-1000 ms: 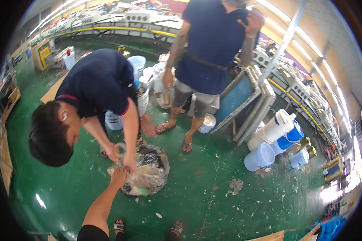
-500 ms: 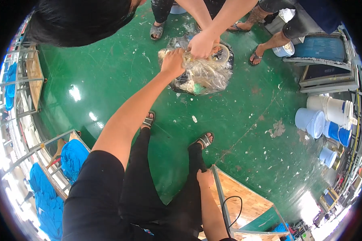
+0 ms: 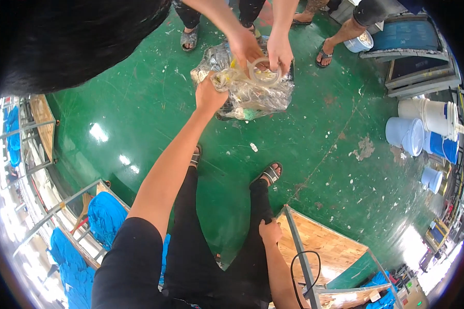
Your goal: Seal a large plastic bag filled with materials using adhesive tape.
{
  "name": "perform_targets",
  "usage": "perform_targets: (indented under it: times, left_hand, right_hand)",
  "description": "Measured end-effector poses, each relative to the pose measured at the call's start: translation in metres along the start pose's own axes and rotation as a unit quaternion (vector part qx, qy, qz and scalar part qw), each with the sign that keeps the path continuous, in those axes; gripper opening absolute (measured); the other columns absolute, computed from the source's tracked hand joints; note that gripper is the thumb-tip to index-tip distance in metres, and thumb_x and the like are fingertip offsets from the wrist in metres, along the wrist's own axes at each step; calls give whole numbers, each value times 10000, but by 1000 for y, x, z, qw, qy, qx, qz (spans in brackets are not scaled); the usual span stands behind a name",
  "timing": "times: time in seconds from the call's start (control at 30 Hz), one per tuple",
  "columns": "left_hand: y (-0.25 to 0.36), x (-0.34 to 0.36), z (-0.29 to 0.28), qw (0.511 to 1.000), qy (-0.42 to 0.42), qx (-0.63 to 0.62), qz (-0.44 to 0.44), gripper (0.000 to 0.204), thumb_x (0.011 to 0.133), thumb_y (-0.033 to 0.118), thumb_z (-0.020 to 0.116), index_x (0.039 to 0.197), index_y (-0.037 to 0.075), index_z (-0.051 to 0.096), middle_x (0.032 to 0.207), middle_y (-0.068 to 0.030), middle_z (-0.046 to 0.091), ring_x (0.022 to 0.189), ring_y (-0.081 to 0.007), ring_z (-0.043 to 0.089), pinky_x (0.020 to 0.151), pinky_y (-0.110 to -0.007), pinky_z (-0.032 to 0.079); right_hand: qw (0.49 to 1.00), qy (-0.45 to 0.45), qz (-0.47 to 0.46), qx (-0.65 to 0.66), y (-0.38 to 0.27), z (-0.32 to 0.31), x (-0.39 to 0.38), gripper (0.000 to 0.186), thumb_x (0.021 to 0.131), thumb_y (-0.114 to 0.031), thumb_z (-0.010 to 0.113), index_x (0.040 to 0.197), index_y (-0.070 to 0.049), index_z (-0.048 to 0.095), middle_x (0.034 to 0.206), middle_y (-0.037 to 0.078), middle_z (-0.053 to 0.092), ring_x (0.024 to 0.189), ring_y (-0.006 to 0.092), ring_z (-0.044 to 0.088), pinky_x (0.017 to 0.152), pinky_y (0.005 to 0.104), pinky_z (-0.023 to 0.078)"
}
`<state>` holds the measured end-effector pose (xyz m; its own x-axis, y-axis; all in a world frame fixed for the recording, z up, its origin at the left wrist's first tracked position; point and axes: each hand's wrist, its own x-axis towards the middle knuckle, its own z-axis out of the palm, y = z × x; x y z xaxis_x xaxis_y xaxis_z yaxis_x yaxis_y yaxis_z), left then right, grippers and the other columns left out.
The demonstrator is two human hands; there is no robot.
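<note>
My left hand (image 3: 211, 96) is closed around the gathered top of a clear plastic bag (image 3: 265, 98), stuffed full and standing on the green floor. White, yellowish and green bits show through the plastic. Opposite me, another person's two hands (image 3: 263, 51) are over the bag with a roll of clear tape (image 3: 265, 84) against its neck. How far the tape is wrapped cannot be made out. My right hand (image 3: 270, 232) rests by my right knee, its fingers curled; whatever they may hold is hidden.
At the right stand white buckets (image 3: 404, 135), a blue bucket (image 3: 445, 148) and stacked frames (image 3: 423, 80). A wooden-topped metal table (image 3: 319, 239) is beside my right arm. Racks with blue cloth (image 3: 107, 219) line the left. A third person's foot (image 3: 325, 55) is beyond the bag.
My left hand has shifted slightly left with the bag's neck. The other person's hands have moved apart, and the tape roll has moved left. The other person's head has come further into view.
</note>
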<state>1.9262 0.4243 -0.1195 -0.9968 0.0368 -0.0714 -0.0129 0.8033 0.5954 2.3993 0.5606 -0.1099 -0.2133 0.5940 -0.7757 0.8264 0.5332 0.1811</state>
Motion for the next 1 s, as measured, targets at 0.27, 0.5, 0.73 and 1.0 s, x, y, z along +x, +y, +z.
perform_targets:
  times: [0.27,0.5,0.73,1.0]
  left_hand:
    - [-15,-3,5,996,33,-76,-41,458,758,279,732,1145,45,659,1028,-214,716,991,-414,670,869,-480,532]
    - [-17,3,-11,997,11,-38,-73,417,780,316,693,1091,39,694,1047,-212,715,1003,-412,664,890,-486,514]
    - [-11,12,-17,996,-31,77,12,364,796,321,662,1029,44,708,988,-200,714,969,-390,657,933,-464,469]
    - [-15,11,-15,980,78,112,142,309,788,302,706,984,64,684,997,-154,702,1013,-361,630,904,-479,462]
  right_hand:
    - [999,-33,26,-31,-4,-5,0,586,856,-464,640,1306,-91,596,1196,193,643,1080,372,654,916,486,517]
    - [1000,-11,6,-20,-2,0,1,578,848,-457,643,1283,-78,610,1175,195,652,1068,375,659,914,485,518]
    - [999,28,-20,-21,-2,7,-1,497,829,-399,663,1167,-34,649,1072,201,650,933,385,682,792,491,549]
    - [999,35,-20,-16,-1,6,1,476,828,-377,655,1137,-15,650,1053,226,640,916,414,677,782,493,552]
